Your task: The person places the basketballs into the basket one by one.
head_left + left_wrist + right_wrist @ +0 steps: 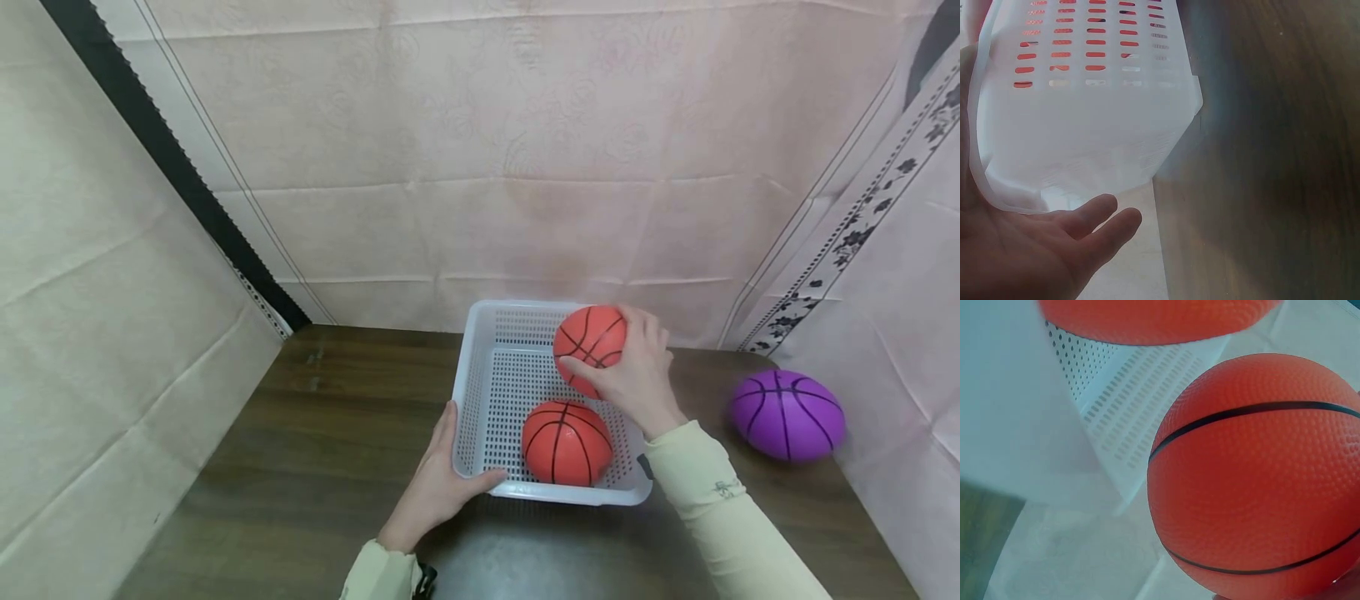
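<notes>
A small orange-red basketball [588, 346] with black lines is in my right hand [637, 371], thumb and fingers spread round its side, over the far right part of a white plastic basket [480, 358]. Much of the right wrist view is filled by this held ball [1260, 481]. A second orange-red ball [567, 443] sits in the near right part of the basket. My left hand [435, 487] holds the basket's near left corner, thumb at the near rim and fingers along the left side. In the left wrist view, two fingers [1107, 234] extend past the basket's corner.
A purple basketball [787, 415] lies on the dark wooden table [330, 450], right of the basket and beside the right cloth wall [900, 317]. Pale cloth [480, 167] hangs behind the table, with another cloth wall [112, 317] at left.
</notes>
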`<action>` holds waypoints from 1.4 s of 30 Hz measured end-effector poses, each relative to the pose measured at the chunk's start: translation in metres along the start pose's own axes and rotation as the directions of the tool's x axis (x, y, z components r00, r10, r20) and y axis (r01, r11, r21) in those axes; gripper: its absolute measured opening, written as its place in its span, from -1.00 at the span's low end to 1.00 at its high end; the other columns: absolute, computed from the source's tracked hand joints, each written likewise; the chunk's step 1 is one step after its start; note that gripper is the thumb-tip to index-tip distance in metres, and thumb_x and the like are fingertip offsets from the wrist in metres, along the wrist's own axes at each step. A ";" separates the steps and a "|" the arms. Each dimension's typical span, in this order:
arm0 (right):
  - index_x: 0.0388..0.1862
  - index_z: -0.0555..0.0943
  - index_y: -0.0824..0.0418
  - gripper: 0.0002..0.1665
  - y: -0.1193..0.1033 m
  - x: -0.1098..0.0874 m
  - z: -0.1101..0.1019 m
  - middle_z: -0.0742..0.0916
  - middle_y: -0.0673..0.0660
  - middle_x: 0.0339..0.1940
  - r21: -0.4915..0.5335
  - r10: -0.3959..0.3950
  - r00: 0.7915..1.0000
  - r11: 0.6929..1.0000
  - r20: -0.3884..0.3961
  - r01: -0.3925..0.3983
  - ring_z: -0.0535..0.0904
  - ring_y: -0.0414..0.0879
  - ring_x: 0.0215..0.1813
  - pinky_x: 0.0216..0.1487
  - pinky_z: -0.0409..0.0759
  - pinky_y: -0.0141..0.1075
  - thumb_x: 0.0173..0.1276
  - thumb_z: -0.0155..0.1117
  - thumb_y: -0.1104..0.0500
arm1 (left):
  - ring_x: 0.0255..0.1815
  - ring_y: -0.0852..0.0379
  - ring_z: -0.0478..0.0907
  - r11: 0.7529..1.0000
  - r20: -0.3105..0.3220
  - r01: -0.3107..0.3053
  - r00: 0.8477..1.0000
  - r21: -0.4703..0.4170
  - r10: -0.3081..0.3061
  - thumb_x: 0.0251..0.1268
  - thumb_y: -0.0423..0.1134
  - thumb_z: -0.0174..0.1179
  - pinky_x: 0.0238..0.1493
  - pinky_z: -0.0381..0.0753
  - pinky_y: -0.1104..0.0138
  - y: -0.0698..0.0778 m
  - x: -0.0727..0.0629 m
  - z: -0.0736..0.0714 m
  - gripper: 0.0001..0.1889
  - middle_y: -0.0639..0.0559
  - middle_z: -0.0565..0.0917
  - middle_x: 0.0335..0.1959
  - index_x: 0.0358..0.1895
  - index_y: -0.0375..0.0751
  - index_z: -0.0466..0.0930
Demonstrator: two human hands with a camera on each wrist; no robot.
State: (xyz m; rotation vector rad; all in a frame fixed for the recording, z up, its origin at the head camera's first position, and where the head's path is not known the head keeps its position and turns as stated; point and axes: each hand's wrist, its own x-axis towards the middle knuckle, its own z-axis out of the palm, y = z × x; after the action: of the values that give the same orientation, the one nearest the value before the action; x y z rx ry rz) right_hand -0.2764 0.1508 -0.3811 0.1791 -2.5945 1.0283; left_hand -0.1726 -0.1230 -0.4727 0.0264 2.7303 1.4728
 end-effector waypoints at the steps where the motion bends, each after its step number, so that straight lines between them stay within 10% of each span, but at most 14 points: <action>1: 0.42 0.19 0.14 0.26 0.000 0.001 0.001 0.34 0.22 0.28 -0.004 0.001 1.000 1.000 0.007 -0.001 0.13 0.17 0.28 0.02 0.31 0.24 -0.15 0.55 -0.37 | 0.49 -0.10 0.05 1.000 0.001 0.000 1.000 -0.002 0.000 -0.13 0.26 0.47 0.32 0.21 -0.14 0.000 0.000 0.000 0.31 0.07 -0.16 0.59 0.59 0.09 -0.30; 17: 0.60 -0.17 0.02 0.47 -0.003 0.002 -0.001 0.02 0.21 0.55 -0.052 -0.049 0.968 0.997 0.244 0.064 -0.11 0.22 0.49 0.29 -0.08 0.41 -0.09 0.41 -0.49 | 0.48 -0.09 0.07 1.000 0.004 -0.008 1.000 0.007 0.008 -0.18 0.40 0.40 0.33 0.24 -0.09 0.001 0.001 -0.001 0.33 0.04 -0.17 0.59 0.58 0.10 -0.33; 27: 0.56 -0.02 0.20 0.28 0.011 -0.008 -0.050 0.00 0.33 0.54 -0.088 -0.096 0.989 0.990 0.114 0.106 -0.16 0.32 0.50 0.25 -0.24 0.47 0.10 0.38 -0.38 | 0.45 -0.15 0.14 1.000 0.005 -0.031 1.000 -0.006 0.031 -0.13 0.33 0.42 0.28 0.30 -0.09 0.000 0.001 -0.001 0.32 -0.04 -0.15 0.58 0.58 -0.03 -0.29; 42: 0.57 -0.14 0.30 0.22 0.094 -0.044 -0.144 -0.18 0.42 0.53 -0.148 0.135 0.990 0.979 -0.038 -0.139 -0.38 0.45 0.46 0.20 -0.46 0.47 0.25 0.33 -0.21 | 0.48 -0.13 0.07 1.000 -0.007 -0.029 1.000 0.010 0.029 -0.10 0.27 0.45 0.32 0.24 -0.10 0.001 0.001 0.000 0.29 -0.02 -0.13 0.58 0.58 0.00 -0.27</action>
State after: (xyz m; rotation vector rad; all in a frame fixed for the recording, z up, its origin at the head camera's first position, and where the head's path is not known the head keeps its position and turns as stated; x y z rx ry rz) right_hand -0.2190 0.3175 -0.3590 -0.0515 -2.6761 0.8670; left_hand -0.1732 -0.1228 -0.4718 0.0620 2.7550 1.4689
